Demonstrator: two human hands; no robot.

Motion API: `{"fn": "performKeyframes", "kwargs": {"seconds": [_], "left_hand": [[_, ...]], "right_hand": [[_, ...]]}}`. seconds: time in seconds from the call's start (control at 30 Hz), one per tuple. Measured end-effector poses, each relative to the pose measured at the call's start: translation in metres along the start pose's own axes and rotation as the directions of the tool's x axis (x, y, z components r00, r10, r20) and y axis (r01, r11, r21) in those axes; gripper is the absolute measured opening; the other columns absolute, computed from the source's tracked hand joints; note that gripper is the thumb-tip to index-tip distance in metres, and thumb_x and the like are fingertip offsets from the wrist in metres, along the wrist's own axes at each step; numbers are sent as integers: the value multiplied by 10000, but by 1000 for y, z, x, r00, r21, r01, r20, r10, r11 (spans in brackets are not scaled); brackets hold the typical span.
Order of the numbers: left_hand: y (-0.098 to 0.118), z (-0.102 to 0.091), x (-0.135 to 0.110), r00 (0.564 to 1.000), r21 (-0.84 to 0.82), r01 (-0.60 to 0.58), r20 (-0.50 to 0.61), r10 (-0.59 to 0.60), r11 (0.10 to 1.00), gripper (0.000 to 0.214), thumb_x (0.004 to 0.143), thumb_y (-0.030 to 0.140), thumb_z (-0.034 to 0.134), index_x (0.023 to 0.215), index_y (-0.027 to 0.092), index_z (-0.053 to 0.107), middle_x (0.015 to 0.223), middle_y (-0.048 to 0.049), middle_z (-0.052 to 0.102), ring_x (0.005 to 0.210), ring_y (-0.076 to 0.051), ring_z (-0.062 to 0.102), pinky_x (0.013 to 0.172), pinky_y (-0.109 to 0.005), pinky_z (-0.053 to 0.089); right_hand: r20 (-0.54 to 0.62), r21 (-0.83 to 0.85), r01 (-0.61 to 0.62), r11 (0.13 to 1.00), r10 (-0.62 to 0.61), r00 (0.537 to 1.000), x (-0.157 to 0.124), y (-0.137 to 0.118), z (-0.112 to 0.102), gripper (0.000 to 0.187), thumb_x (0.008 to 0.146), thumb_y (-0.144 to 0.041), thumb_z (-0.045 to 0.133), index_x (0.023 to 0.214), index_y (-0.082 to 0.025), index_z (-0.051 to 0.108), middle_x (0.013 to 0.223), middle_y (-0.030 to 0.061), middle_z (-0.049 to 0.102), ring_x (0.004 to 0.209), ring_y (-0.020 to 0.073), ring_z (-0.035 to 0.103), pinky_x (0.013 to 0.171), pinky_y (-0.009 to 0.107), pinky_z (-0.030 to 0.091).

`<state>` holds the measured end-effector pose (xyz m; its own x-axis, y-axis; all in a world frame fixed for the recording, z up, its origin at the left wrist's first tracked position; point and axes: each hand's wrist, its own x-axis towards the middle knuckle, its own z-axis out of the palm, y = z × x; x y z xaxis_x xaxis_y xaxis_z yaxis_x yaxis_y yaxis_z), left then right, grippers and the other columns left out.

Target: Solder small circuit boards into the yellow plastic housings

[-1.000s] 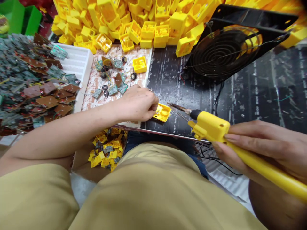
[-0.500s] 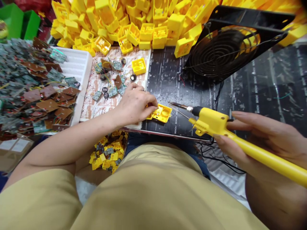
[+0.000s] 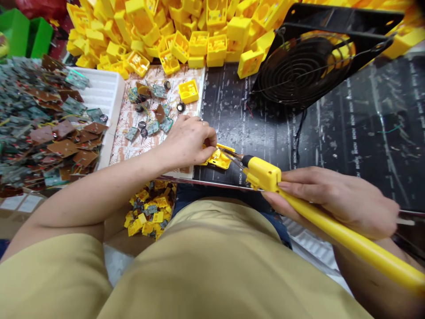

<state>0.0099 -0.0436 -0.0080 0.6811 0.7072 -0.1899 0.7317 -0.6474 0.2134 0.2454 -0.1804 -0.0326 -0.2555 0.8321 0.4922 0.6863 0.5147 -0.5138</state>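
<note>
Open yellow case (image 3: 223, 162) lies flat on the black bench top (image 3: 226, 110), near the front edge. Looks like thin, rigid plastic: light, liable to slide; best held by the outer walls, clear of the hot-looking tip. Any contacts inside are probably delicate.

Left hand (image 3: 187, 141) is at the case's left side, thumb and fingers bunched close; from here I can't tell what, if anything, they pinch. Right hand (image 3: 335, 199) is clamped round the yellow soldering iron (image 3: 264, 172), tip over the case; touching or not, can't say.

Farther out: loose circuit boards (image 3: 153, 127) left, white tray (image 3: 114, 91) heaped with more, yellow housings (image 3: 239, 33) piled behind, black fan (image 3: 295, 84) back right.

Hidden: the case's left part, under the fingers. Iron's rear end is cut off by the frame edge.
</note>
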Motion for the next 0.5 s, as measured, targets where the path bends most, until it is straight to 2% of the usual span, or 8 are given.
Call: {"fn": "performKeyframes", "kwargs": {"seconds": [0.07, 0.17, 0.23, 0.37, 0.5], "left_hand": [[2, -2, 2, 1000, 35, -5, 19, 5, 999, 182, 792, 252, 573, 821, 191, 742, 871, -41, 721, 923, -241, 606, 909, -422, 382], [4, -5, 5, 999, 69, -9, 45, 6, 998, 184, 786, 243, 570, 813, 195, 745, 860, -41, 714, 923, -239, 606, 891, -405, 388], [4, -5, 7, 999, 81, -10, 51, 6, 997, 191, 785, 240, 565, 813, 198, 749, 850, -39, 713, 920, -237, 606, 881, -399, 392], [3, -4, 8, 999, 95, -29, 39, 25, 995, 204, 788, 247, 560, 822, 210, 757, 834, -34, 719, 935, -240, 611, 892, -401, 395], [3, -4, 8, 999, 100, -28, 48, 24, 995, 220, 795, 252, 554, 842, 206, 764, 845, -46, 722, 965, -256, 618, 899, -408, 401]], "right_hand": [[41, -30, 157, 987, -155, 987, 6, -4, -4, 113, 872, -228, 712, 902, -216, 604, 821, -15, 702, 736, 92, 686, 716, 186, 580], [61, -82, 284, 955, -279, 958, 14, -10, -11, 197, 820, -185, 767, 920, -174, 597, 821, 17, 688, 704, 96, 663, 706, 204, 578], [67, -83, 283, 956, -278, 958, 15, -12, -15, 179, 841, -207, 751, 922, -178, 594, 819, 19, 683, 694, 94, 652, 684, 212, 570], [123, -69, 170, 983, -161, 979, 14, -13, -16, 132, 894, -219, 689, 954, -205, 571, 875, 7, 685, 777, 101, 659, 706, 228, 565], [77, -69, 258, 964, -253, 964, 15, -13, -13, 211, 824, -175, 761, 932, -172, 581, 842, 17, 679, 731, 88, 641, 683, 211, 552]]}}
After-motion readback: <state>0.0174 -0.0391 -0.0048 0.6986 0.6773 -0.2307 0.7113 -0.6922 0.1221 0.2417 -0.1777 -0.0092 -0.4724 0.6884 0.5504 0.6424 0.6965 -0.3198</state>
